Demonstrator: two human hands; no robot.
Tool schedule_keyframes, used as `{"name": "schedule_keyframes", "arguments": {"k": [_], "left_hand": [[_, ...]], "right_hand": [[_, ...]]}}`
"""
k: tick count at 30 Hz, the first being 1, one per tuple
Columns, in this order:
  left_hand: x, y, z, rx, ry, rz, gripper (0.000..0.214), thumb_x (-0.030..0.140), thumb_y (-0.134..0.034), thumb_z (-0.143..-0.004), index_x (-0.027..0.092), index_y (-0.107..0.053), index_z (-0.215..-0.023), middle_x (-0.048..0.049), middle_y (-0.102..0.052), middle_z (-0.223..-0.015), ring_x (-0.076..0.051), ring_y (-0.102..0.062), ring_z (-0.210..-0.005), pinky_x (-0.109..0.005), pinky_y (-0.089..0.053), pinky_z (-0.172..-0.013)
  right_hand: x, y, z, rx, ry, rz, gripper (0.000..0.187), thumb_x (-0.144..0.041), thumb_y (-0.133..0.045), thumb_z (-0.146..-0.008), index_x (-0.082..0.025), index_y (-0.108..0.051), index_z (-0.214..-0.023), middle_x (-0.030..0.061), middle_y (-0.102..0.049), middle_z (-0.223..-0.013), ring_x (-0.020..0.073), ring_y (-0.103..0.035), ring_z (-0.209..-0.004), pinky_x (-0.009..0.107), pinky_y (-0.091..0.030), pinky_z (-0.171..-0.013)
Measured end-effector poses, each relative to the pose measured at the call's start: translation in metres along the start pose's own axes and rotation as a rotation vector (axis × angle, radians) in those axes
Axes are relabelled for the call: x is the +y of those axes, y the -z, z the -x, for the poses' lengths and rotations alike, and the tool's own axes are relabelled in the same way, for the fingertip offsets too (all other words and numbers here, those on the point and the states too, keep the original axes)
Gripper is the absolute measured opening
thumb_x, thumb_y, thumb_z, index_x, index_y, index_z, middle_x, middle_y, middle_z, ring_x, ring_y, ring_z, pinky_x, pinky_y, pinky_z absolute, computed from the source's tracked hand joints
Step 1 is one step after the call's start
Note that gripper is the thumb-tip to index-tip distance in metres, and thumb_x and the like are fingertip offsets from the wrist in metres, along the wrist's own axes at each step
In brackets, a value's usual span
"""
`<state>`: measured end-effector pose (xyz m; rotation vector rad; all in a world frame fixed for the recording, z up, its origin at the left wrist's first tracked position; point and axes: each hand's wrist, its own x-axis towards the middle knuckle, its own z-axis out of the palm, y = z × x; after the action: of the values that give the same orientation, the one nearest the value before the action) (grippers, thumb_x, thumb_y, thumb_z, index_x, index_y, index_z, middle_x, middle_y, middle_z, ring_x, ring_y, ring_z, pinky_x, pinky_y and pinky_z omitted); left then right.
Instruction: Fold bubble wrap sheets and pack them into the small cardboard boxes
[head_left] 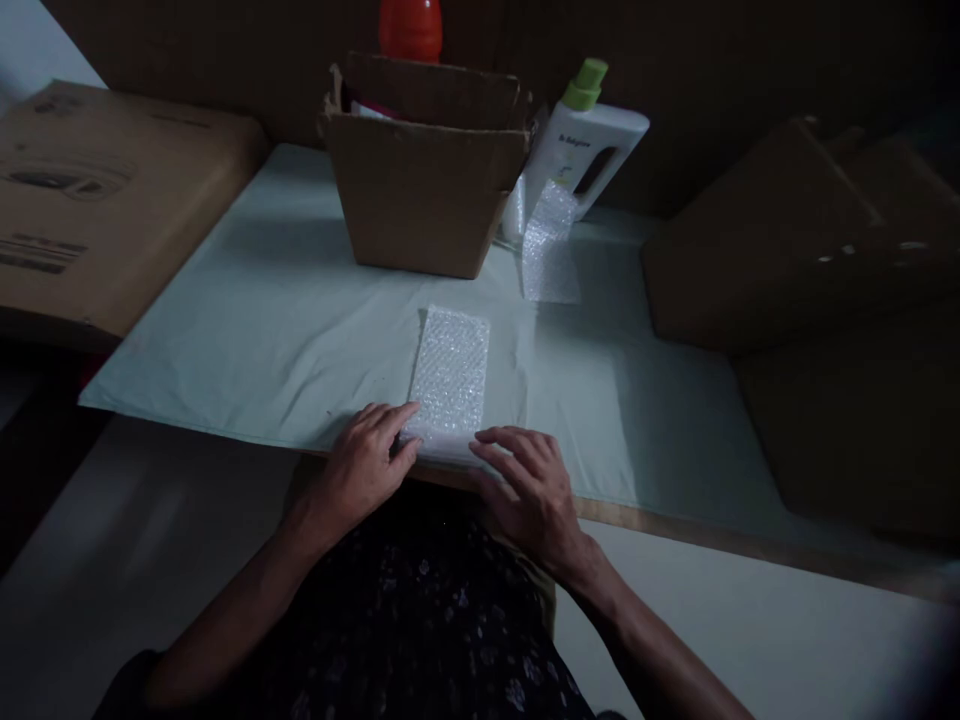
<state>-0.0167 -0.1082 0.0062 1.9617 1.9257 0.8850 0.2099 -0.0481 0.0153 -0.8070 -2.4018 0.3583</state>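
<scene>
A strip of clear bubble wrap (451,365) lies flat on the cloth-covered table, its near end folded or rolled at the front edge. My left hand (367,455) grips the left corner of that end, index finger on top and thumb close to the fold. At the opposite corner, my right hand (529,485) has its fingertips on the fold, while its thumb is lower, by the table edge. Whether anything is wrapped inside the fold I cannot tell.
An open cardboard box (420,195) stands behind the wrap, an orange container (411,30) beyond it. Right of it are a white jug with a green cap (577,140) and another bubble wrap piece (551,250). Cartons flank the table: a flat one (127,200) left, dark ones (765,240) right.
</scene>
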Motion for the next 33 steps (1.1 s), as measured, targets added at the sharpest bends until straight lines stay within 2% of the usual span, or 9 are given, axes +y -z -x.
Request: {"name": "schedule_keyframes", "arguments": {"k": [4,7,9,13,17,22,25,30,33], "left_hand": [[0.002,-0.001,0.0,0.084,-0.041,0.018,0.032,0.024,-0.062,-0.093,0.022,-0.062,-0.126,-0.0089,-0.067,-0.115,-0.024,-0.066,-0.108,-0.04,-0.057,-0.095],[0.005,0.005,0.007,0.073,-0.145,0.082,0.038,0.025,-0.064,-0.093,0.023,-0.058,-0.131,-0.0102,-0.066,-0.123,-0.025,-0.063,-0.115,-0.043,-0.055,-0.1],[0.006,0.008,0.009,0.047,-0.179,0.118,0.041,0.022,-0.061,-0.095,0.024,-0.054,-0.135,-0.0084,-0.069,-0.118,-0.024,-0.063,-0.112,-0.042,-0.055,-0.099],[0.003,0.002,-0.003,0.039,-0.122,0.089,0.036,0.019,-0.054,-0.096,0.023,-0.058,-0.132,-0.005,-0.072,-0.1,-0.022,-0.067,-0.096,-0.038,-0.057,-0.089],[-0.003,-0.01,-0.02,0.117,-0.078,-0.031,0.026,0.024,-0.057,-0.096,0.021,-0.064,-0.121,-0.0082,-0.071,-0.107,-0.026,-0.065,-0.102,-0.043,-0.055,-0.093],[-0.002,-0.003,-0.011,0.11,-0.18,0.048,0.035,0.026,-0.062,-0.094,0.02,-0.059,-0.129,-0.012,-0.064,-0.124,-0.026,-0.061,-0.117,-0.042,-0.052,-0.102],[-0.001,0.004,0.0,0.052,-0.182,0.1,0.037,0.02,-0.058,-0.095,0.022,-0.056,-0.132,-0.0078,-0.069,-0.115,-0.022,-0.063,-0.109,-0.038,-0.054,-0.097],[-0.007,-0.002,-0.013,0.105,-0.079,-0.038,0.029,0.024,-0.059,-0.095,0.02,-0.061,-0.124,-0.008,-0.073,-0.104,-0.025,-0.066,-0.098,-0.042,-0.055,-0.089],[-0.008,-0.006,-0.026,0.156,-0.04,-0.082,0.026,0.026,-0.057,-0.095,0.02,-0.063,-0.119,-0.0095,-0.072,-0.107,-0.027,-0.066,-0.102,-0.045,-0.055,-0.092]], "right_hand": [[0.002,-0.01,0.002,-0.085,0.043,0.063,0.029,-0.019,-0.06,-0.095,-0.022,-0.064,-0.124,0.0109,-0.071,-0.127,0.0286,-0.062,-0.117,0.046,-0.047,-0.09],[0.002,-0.013,-0.001,-0.075,-0.006,-0.015,0.027,-0.013,-0.056,-0.096,-0.021,-0.064,-0.12,0.0083,-0.075,-0.113,0.0254,-0.066,-0.105,0.044,-0.047,-0.087],[0.001,-0.01,-0.001,-0.089,-0.065,-0.095,0.026,-0.015,-0.056,-0.097,-0.022,-0.064,-0.12,0.0064,-0.076,-0.106,0.0236,-0.067,-0.1,0.042,-0.048,-0.086],[0.0,-0.003,0.0,-0.081,-0.12,-0.035,0.03,-0.021,-0.061,-0.095,-0.021,-0.064,-0.125,0.0105,-0.072,-0.117,0.027,-0.064,-0.108,0.044,-0.048,-0.087],[0.002,-0.005,-0.005,-0.095,-0.046,0.104,0.037,-0.029,-0.064,-0.094,-0.021,-0.062,-0.131,0.0135,-0.066,-0.131,0.0306,-0.058,-0.117,0.047,-0.046,-0.092],[0.004,-0.013,-0.018,-0.128,-0.048,0.017,0.029,-0.022,-0.063,-0.095,-0.021,-0.065,-0.124,0.0091,-0.075,-0.109,0.0263,-0.065,-0.1,0.044,-0.046,-0.088],[0.003,-0.007,-0.018,-0.142,-0.094,-0.117,0.03,-0.024,-0.062,-0.096,-0.021,-0.063,-0.126,0.0075,-0.075,-0.099,0.0237,-0.066,-0.091,0.042,-0.048,-0.084],[0.002,0.0,-0.01,-0.058,-0.06,0.034,0.035,-0.024,-0.062,-0.094,-0.023,-0.06,-0.13,0.0146,-0.063,-0.132,0.0297,-0.06,-0.114,0.046,-0.049,-0.087],[0.005,-0.008,-0.012,-0.099,0.009,0.106,0.039,-0.022,-0.067,-0.091,-0.023,-0.06,-0.13,0.0137,-0.062,-0.135,0.0301,-0.057,-0.118,0.046,-0.047,-0.091]]}}
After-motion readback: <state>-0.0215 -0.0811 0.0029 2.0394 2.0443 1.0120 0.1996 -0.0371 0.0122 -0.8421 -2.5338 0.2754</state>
